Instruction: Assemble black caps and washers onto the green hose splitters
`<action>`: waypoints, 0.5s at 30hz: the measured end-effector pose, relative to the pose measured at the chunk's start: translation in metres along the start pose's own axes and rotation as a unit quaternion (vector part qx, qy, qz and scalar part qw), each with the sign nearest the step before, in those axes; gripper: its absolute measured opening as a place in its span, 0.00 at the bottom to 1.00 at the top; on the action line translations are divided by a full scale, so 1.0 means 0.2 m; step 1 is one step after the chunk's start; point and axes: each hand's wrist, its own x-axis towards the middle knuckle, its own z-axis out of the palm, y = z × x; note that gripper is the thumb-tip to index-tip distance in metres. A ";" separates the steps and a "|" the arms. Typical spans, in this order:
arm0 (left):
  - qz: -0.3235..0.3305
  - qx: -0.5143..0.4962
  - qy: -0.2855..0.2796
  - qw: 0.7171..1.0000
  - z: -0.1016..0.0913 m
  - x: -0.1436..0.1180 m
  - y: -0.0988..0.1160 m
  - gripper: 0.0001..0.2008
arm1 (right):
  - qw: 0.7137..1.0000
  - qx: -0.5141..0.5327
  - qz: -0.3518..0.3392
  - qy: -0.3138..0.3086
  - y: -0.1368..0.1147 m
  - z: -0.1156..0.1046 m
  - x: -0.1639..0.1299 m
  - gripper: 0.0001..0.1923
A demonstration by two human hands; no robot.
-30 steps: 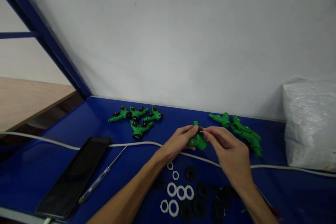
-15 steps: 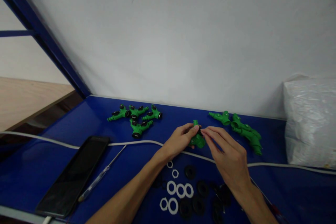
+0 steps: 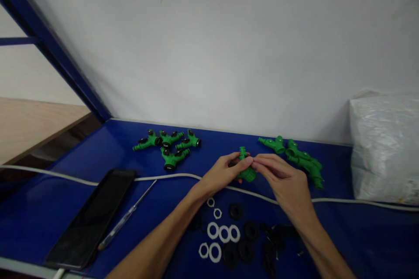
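Observation:
My left hand (image 3: pixel 226 170) is closed around a green plastic Y-shaped hose splitter (image 3: pixel 248 175), one threaded outlet pointing up and away. Against the splitter's right side, my right hand (image 3: pixel 282 182) has its thumb and fingers pinched together; what they hold, if anything, is hidden. Below the hands lie several white ring washers (image 3: pixel 212 230) and several black rings (image 3: pixel 235 211). To their right sits a dark cluster of small black parts (image 3: pixel 273 237) with a small screw (image 3: pixel 300 253) near it.
Several green splitters with black valves (image 3: pixel 174 158) stand at the back left. Bare green splitters (image 3: pixel 304 161) lie at the back right, near a plastic-wrapped bag (image 3: pixel 382 152). A white cable (image 3: pixel 176 176) crosses the blue table. A phone (image 3: pixel 94 218) and screwdriver (image 3: pixel 126 217) lie left.
My right fingertips have closed in over the splitter's side, covering the black piece that showed there. My left hand keeps its hold. The view has shifted slightly.

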 end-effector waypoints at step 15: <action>-0.044 -0.011 0.023 0.999 -0.01 0.01 0.00 0.27 | 0.993 -0.119 -0.011 -0.012 -0.09 -0.27 0.00 0.13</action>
